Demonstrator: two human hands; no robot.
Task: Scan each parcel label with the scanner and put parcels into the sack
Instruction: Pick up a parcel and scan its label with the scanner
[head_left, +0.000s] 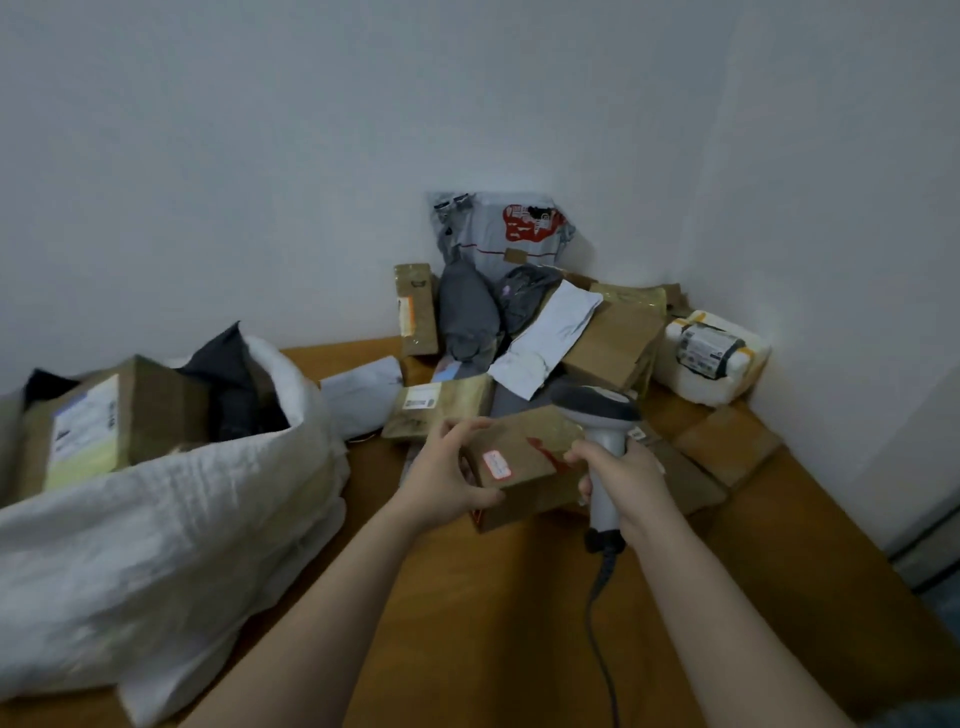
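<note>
Head view: a small brown parcel sits between both hands, held above the wooden table; the left hand is clamped on its left end; the right hand is wrapped around the grey scanner handle, thumb touching the parcel's right edge; the scanner head sits just behind the parcel. A small pink-bordered label faces up, writing unreadable. Left of the left hand, a white sack holds a labelled carton and dark bags. Beyond the hands lies a parcel pile.
</note>
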